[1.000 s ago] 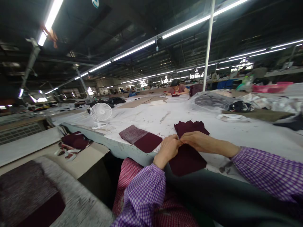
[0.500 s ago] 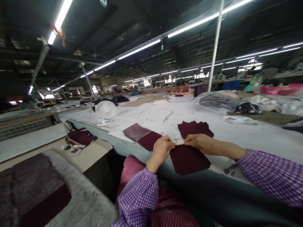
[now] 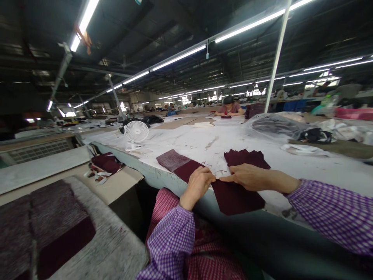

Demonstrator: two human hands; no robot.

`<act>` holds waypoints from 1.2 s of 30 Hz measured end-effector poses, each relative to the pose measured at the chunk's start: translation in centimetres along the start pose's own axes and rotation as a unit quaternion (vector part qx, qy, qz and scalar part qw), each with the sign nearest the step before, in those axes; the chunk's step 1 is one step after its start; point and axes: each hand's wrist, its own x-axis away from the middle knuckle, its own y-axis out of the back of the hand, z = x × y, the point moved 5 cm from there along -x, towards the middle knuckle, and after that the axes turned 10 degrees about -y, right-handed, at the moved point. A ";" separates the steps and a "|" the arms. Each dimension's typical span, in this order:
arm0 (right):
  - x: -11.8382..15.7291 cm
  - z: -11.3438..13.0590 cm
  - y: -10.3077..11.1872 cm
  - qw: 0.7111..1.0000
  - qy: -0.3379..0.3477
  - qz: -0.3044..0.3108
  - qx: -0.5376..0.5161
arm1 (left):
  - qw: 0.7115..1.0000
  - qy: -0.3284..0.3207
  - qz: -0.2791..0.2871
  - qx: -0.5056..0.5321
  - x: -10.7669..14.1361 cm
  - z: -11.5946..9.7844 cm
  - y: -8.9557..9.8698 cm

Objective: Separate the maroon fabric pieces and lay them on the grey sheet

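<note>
A dark maroon fabric piece point(image 3: 237, 198) with angled lower corners lies at the table's front edge, its lower part hanging over. My left hand point(image 3: 199, 182) pinches its upper left corner between thumb and fingertips. My right hand point(image 3: 247, 177) rests over its upper edge, index finger stretched out towards the left fingertips and pressing on the fabric; its thumb is hidden. Just behind the right hand lies a stack of maroon pieces point(image 3: 246, 156) with jagged, fanned edges. Left of my left hand, a two-tone maroon pile point(image 3: 179, 163), greyish at its far end, lies along the table edge.
A small white fan point(image 3: 136, 131) stands on the white-covered table point(image 3: 198, 142). Clear plastic wrapping point(image 3: 271, 124) lies at right. Lower left, a grey-topped surface point(image 3: 116, 229) bears more maroon panels, beside cardboard point(image 3: 125, 181) with scraps. A person point(image 3: 229, 107) sits across the table.
My right hand has gone from pinching the fabric's upper edge to laying a stretched index finger along it, closer to my left hand. The view has shifted slightly left.
</note>
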 end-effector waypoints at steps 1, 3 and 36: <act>-0.1 0.0 0.0 1.000 0.003 0.005 0.002 | 1.000 -0.001 0.000 0.004 0.1 0.1 0.1; -0.4 -0.1 0.0 1.000 0.003 0.017 0.009 | 1.000 0.001 0.004 0.008 0.1 0.3 0.3; 0.9 -15.9 -2.9 0.937 -0.281 -0.026 -0.206 | 0.950 0.118 -0.051 0.285 3.8 5.2 3.2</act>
